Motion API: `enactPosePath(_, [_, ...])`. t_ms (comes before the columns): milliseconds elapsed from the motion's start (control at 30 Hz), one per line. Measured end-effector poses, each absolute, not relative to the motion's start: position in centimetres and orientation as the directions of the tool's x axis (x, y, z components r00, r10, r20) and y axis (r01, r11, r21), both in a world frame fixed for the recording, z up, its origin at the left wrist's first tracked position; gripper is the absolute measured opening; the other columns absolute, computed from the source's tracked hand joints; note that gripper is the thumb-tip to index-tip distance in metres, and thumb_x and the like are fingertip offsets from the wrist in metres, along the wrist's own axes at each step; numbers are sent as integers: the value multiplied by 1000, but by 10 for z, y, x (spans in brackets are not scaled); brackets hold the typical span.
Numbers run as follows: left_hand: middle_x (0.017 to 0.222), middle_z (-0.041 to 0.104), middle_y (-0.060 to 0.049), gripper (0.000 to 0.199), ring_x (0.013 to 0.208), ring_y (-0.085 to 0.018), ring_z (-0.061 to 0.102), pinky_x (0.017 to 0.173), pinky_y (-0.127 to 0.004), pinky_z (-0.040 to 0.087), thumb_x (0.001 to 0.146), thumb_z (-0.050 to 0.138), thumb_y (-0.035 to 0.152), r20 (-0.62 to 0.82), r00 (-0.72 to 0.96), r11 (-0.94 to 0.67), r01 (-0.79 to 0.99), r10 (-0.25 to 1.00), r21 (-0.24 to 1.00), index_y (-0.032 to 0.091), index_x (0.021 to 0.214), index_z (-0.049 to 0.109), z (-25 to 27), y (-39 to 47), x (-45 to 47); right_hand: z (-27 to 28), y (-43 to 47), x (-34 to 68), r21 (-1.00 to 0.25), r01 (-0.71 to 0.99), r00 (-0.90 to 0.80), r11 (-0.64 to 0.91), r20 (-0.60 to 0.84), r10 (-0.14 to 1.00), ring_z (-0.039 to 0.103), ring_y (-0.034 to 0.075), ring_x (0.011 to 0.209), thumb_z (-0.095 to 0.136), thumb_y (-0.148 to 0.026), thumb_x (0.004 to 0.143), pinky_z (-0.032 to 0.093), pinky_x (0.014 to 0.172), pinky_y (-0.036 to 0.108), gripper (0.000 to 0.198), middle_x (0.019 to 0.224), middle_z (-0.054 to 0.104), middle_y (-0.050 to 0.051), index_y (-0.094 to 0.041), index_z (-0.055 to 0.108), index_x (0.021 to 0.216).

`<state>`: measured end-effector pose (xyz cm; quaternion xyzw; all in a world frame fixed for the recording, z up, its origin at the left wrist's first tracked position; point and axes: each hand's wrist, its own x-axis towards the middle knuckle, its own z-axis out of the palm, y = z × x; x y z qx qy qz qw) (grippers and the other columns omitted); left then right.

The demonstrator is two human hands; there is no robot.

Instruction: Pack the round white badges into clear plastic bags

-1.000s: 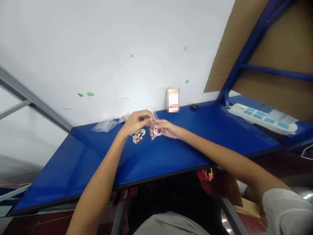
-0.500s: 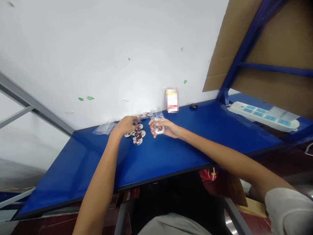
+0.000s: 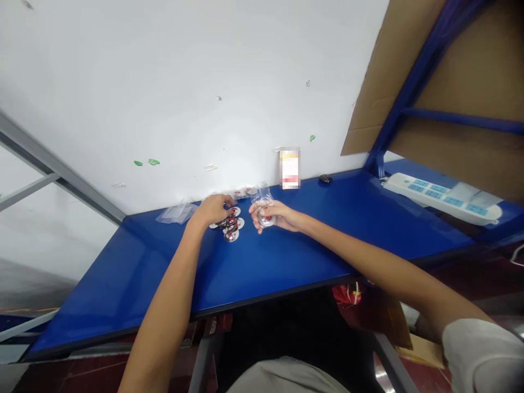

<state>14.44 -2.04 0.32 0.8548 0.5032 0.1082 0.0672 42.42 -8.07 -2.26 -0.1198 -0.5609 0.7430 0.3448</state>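
On the blue table lies a heap of round badges with white, red and black faces and shiny rims, several of them overlapping. My left hand reaches over the heap's back left side, its fingers curled at the edge of an upper badge; the exact grip is partly hidden. To the right, just above the table, my right hand is closed on a clear plastic bag and a round badge. The bag's upper part sticks up past the fingers. Whether this badge is inside the bag is hard to make out.
More badges lie along the wall behind the hands. Flat clear bags rest left of my left hand. A blurred card stands against the wall, with a small black object beside it. A power strip sits far right.
The whole view has shifted slightly. The badge in my right hand is tilted a little differently, with the fingers lower around it. My left hand stays at the heap.
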Motion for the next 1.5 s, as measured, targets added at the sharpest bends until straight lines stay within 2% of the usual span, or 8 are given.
enactPosePath(267, [97, 79, -8, 9, 93, -27, 72, 86, -35, 52, 88, 67, 29, 137, 477, -496, 832, 868, 249, 24, 88, 74, 6, -23, 148, -25, -77, 427, -924, -363, -743, -120, 210, 636, 72, 23, 84, 80, -31, 90, 66, 76, 39, 31, 91, 72, 8, -13, 70, 113])
enactPosePath(433, [93, 76, -5, 20, 72, -20, 69, 73, -33, 53, 102, 54, 43, 261, 403, -477, 672, 878, 567, 24, 105, 60, 17, -31, 150, -25, -76, 429, -936, -336, -750, -101, 202, 630, 72, 22, 85, 80, -31, 90, 67, 76, 39, 31, 91, 72, 8, -13, 69, 114])
enactPosePath(600, [86, 73, -5, 35, 66, -16, 65, 55, -27, 47, 94, 70, 55, 406, 280, -492, 442, 870, 750, 23, 98, 60, 43, -51, 166, -28, -72, 431, -941, -327, -753, -85, 205, 625, 72, 23, 86, 81, -31, 88, 67, 76, 39, 33, 92, 72, 8, -14, 70, 115])
enactPosePath(767, [76, 71, -3, 29, 61, -15, 61, 55, -29, 46, 92, 75, 50, 524, 294, -601, 415, 799, 684, 21, 97, 72, 63, -82, 194, -30, -71, 432, -936, -339, -759, -97, 211, 616, 72, 23, 86, 80, -29, 87, 66, 75, 39, 35, 93, 72, 8, -14, 71, 116])
enactPosePath(867, [60, 62, 2, 22, 54, -14, 55, 54, -29, 43, 93, 74, 44, 498, 354, -610, 479, 792, 631, 23, 97, 77, 59, -91, 209, -31, -72, 431, -936, -338, -771, -103, 212, 601, 71, 23, 86, 80, -28, 86, 66, 74, 38, 37, 94, 72, 8, -13, 70, 119])
enactPosePath(967, [62, 65, 2, 16, 54, -13, 55, 56, -29, 41, 92, 73, 38, 467, 401, -616, 517, 788, 594, 24, 97, 79, 55, -94, 214, -32, -73, 431, -939, -330, -774, -93, 213, 596, 71, 23, 86, 80, -26, 86, 65, 74, 38, 40, 95, 72, 8, -13, 68, 121])
enactPosePath(1233, [58, 60, 2, 13, 50, -13, 51, 54, -30, 40, 96, 70, 35, 299, 597, -620, 449, 744, 643, 26, 97, 79, 59, -95, 207, -26, -79, 430, -945, -318, -789, -75, 220, 574, 70, 22, 84, 80, -31, 88, 64, 72, 36, 33, 95, 70, 8, -13, 66, 113])
enactPosePath(1500, [101, 81, -7, 29, 81, -16, 71, 69, -28, 52, 103, 61, 42, 358, 661, -691, 346, 660, 635, 23, 100, 83, 68, -100, 208, -21, -83, 426, -937, -339, -788, -89, 231, 570, 68, 21, 80, 73, -47, 96, 63, 68, 35, 35, 92, 68, 7, -15, 64, 108])
